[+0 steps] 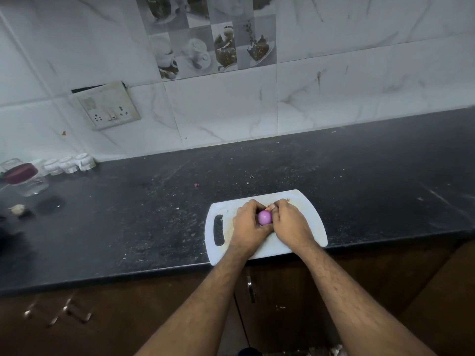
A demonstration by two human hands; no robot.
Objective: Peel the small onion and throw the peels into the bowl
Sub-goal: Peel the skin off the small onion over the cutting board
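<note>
A small purple onion (pixel 265 217) sits between both hands above the white cutting board (pixel 303 201). My left hand (pixel 248 222) cups it from the left and below. My right hand (pixel 290 222) closes on it from the right, thumb and fingertips pinching a scrap of brownish peel (pixel 269 207) at the onion's top. Most of the onion's visible side is bare and glossy. No bowl shows on the counter; a blurred rim with pale scraps (pixel 326 352) lies at the bottom edge, and I cannot tell what it is.
The board lies at the front edge of a black stone counter (pixel 154 214). Far left stand a jar with a maroon lid (pixel 23 178) and small white containers (pixel 69 164). A wall socket (pixel 108 106) sits on the tiled backsplash. Brown cabinet doors are below.
</note>
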